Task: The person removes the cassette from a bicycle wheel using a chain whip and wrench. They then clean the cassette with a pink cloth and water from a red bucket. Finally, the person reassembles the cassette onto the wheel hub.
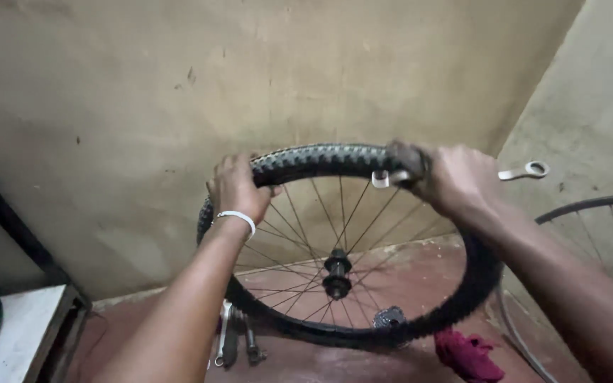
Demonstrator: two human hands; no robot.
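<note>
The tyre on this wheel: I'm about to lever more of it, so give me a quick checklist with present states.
1. Left hand grips the tyre at the top: ok.
2. Right hand holds the metal wrench against the rim edge: ok.
3. Wrench tip hooked under the bead: cannot tell, hidden by the fingers.
4. Wheel bottom resting on the red floor: ok.
5. Floor around the wheel free of clutter: not ok, tools and a red rag lie there.
</note>
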